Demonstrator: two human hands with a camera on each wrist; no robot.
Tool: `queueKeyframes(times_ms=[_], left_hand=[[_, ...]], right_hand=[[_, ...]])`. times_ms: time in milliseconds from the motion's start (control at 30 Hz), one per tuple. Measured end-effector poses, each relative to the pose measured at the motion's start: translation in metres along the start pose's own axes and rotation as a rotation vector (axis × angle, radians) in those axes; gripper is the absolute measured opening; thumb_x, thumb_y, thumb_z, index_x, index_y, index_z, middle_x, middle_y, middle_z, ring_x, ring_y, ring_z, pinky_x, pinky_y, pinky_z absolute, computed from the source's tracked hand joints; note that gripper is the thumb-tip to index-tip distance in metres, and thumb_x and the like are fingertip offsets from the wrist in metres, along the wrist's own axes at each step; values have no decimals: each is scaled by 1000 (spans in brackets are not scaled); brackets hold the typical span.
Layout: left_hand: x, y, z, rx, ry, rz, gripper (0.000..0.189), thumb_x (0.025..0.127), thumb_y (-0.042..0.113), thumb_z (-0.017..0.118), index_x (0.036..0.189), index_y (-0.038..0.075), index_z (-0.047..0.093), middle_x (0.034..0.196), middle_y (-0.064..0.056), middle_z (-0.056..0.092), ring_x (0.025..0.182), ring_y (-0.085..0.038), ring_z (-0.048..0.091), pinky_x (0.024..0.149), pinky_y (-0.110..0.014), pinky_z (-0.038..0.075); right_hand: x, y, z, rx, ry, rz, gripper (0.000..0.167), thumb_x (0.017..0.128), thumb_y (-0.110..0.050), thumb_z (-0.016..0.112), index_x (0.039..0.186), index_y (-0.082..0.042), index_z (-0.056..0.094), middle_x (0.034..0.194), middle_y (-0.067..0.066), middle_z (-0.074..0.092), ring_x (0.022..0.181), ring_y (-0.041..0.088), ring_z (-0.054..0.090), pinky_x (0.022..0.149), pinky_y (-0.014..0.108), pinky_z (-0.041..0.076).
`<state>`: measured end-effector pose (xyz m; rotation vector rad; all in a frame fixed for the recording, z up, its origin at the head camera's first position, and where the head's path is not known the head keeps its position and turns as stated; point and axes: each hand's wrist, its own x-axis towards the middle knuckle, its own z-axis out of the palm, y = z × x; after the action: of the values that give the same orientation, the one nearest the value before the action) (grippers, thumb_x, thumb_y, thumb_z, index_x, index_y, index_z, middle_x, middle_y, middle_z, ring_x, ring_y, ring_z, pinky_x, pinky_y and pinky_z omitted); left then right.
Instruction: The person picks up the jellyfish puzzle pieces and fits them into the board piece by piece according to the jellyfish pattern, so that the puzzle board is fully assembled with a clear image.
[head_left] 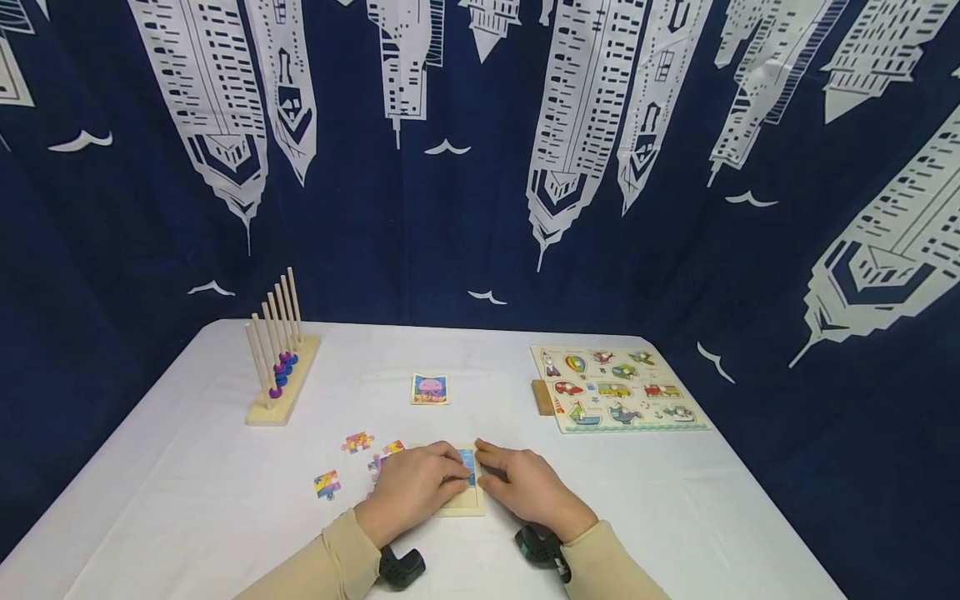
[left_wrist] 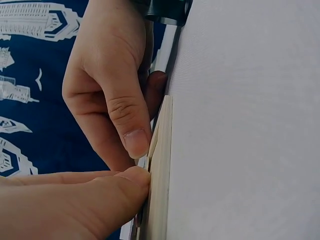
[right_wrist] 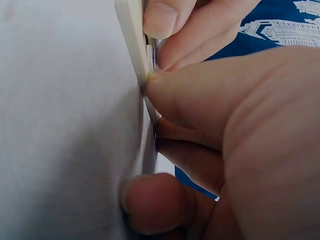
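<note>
The tray [head_left: 463, 506] is cream, blue inside. Left of it, puzzle pieces [head_left: 327, 485] mix yellow, pink and blue. Beyond the tray, a card [head_left: 430, 389] shows pink on blue. Nearer than it, 2 sleeves [head_left: 330, 554] are beige. Under the tray, the counter [head_left: 180, 500] is white; behind, the cloth [head_left: 435, 225] is navy with white buildings.

A white surface [head_left: 645, 500] carries a light wooden puzzle tray [head_left: 468, 505]. Just left of the tray lie loose jigsaw pieces [head_left: 327, 484]; farther left and beyond it stands a pegged wooden stand [head_left: 276, 415]. Behind it lies a picture card [head_left: 430, 389]; beyond it, rightward, a brown block [head_left: 542, 398] and picture board [head_left: 622, 396].
</note>
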<state>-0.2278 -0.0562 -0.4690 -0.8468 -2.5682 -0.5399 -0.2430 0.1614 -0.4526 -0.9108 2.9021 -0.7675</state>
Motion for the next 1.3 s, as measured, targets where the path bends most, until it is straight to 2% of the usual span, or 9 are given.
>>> queueKeyframes(times_ms=[233, 333, 500, 633, 800, 900, 1000, 1133, 1300], left_hand=[[0, 0, 0, 63, 0, 38, 10, 92, 32, 78, 99, 31, 84, 102, 15, 73, 82, -7, 70, 59, -24, 51], [0, 1, 0, 68, -13, 24, 12, 93, 33, 76, 101, 30, 84, 105, 14, 74, 86, -8, 71, 62, -26, 53], [-1, 4, -8, 3, 18, -108, 16, 94, 33, 74, 106, 26, 82, 106, 14, 74, 86, -8, 72, 62, -25, 51], [-1, 1, -32, -43, 87, -265, 15, 92, 32, 77, 103, 24, 82, 106, 13, 75, 79, -9, 71, 57, -24, 47], [-10, -20, -70, -146, 133, -496, 18, 91, 30, 77, 107, 23, 81, 111, 5, 76, 66, -6, 58, 55, -28, 43], [-23, -37, -88, -176, 123, -585, 22, 93, 31, 73, 111, 22, 81, 115, -1, 76, 63, -8, 54, 55, -30, 42], [-37, -50, -96, -180, 89, -646, 25, 94, 32, 71, 115, 20, 80, 119, -5, 75, 66, -9, 57, 56, -31, 44], [-52, -60, -90, -175, 53, -686, 28, 94, 31, 73, 118, 19, 79, 123, -6, 73, 77, -11, 63, 60, -32, 48], [-61, -66, -77, -128, 41, -647, 25, 89, 29, 78, 112, 20, 80, 120, -4, 74, 95, -23, 72, 63, -36, 52]], right_hand=[[1, -2, 0, 11, -5, 8, 42, 100, -20, 68, 138, -3, 64, 150, 7, 57, 135, 28, 57, 106, 51, 48], [1, -2, 1, 15, -7, 9, 42, 100, -21, 68, 138, -4, 64, 151, 7, 56, 135, 28, 57, 107, 51, 48], [1, 0, 2, 13, -9, 5, 43, 99, -22, 69, 138, -4, 64, 150, 7, 57, 135, 28, 57, 107, 51, 48], [1, 0, 3, 5, -6, 5, 43, 99, -22, 69, 137, -4, 65, 149, 7, 58, 135, 28, 58, 107, 50, 48], [3, -1, 1, 8, -21, 23, 44, 100, -24, 68, 139, -4, 64, 151, 6, 56, 138, 27, 55, 110, 49, 45], [2, -1, 0, 10, -26, 34, 44, 100, -24, 67, 139, -4, 63, 152, 5, 55, 139, 27, 54, 111, 49, 44], [1, 0, -1, 10, -25, 36, 44, 100, -23, 67, 139, -4, 63, 152, 5, 55, 139, 27, 54, 111, 50, 45], [0, 1, -2, 15, -21, 38, 44, 100, -23, 68, 139, -4, 63, 152, 6, 55, 139, 27, 54, 110, 49, 45], [1, 1, 0, 28, -20, 30, 44, 100, -23, 68, 139, -4, 64, 152, 6, 55, 138, 27, 54, 110, 49, 45]])
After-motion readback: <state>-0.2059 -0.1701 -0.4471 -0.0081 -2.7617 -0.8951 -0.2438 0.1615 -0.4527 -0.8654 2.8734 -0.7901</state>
